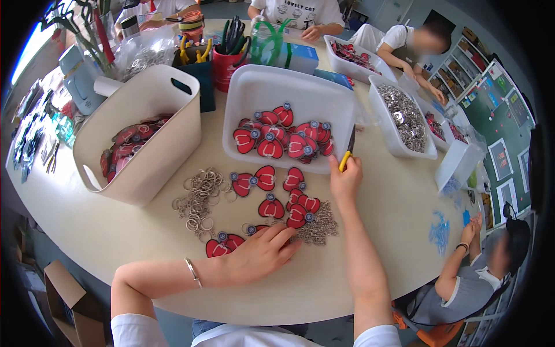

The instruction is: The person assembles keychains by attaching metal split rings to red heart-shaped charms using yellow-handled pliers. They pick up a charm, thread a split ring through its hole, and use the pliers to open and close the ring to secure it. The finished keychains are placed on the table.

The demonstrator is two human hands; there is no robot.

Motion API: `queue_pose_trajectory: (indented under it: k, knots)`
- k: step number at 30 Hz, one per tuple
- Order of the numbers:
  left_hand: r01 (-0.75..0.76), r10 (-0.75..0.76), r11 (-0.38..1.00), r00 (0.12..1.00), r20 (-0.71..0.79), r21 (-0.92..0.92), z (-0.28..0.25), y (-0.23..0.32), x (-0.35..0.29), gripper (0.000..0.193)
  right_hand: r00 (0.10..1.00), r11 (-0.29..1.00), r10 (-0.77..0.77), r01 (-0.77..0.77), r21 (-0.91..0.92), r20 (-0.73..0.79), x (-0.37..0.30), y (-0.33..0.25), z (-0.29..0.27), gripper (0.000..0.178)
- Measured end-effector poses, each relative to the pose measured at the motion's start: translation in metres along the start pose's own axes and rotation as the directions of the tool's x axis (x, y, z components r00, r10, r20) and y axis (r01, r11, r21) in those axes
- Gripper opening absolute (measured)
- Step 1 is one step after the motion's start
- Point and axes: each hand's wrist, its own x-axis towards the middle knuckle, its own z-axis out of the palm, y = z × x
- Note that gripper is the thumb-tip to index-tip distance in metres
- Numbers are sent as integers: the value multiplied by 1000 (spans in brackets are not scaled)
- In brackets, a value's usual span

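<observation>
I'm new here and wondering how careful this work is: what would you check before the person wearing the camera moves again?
1. Pliers in the right hand: ok.
2. Left hand free of any part: cannot tell; the fingers hide what is beneath.
3. Rings on the table, seemingly within reach: ok.
4. Small metal parts piled apart from the rings: ok.
5. Table charms spread without overlap: not ok; several overlap.
6. Tray has room left: ok; its far part is bare.
</observation>
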Motion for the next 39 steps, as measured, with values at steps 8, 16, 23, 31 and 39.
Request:
queue_pose_trajectory:
  k: [8, 16, 23, 31, 39]
  knots:
    - [-54, 34, 994, 979, -203, -94, -23, -6, 10, 39, 1000, 992, -9, 11, 124, -15, 1, -1, -1, 37]
    - [235, -237, 971, 947, -215, -38, -24, -83, 43, 38, 899, 716, 330, -436, 545, 286, 6, -8, -2, 28]
    - [229, -219, 973, 952, -215, 24, -26, -88, 51, 40, 906, 721, 333, -423, 548, 262, 2, -8, -6, 30]
    - [68, -59, 990, 995, 75, -120, -23, -69, 79, 61, 964, 845, 261, -251, 472, 45, 0, 4, 3, 38]
    - [213, -164, 969, 935, 314, -127, -16, -76, 100, 51, 982, 876, 191, -173, 450, 5, -3, 7, 3, 35]
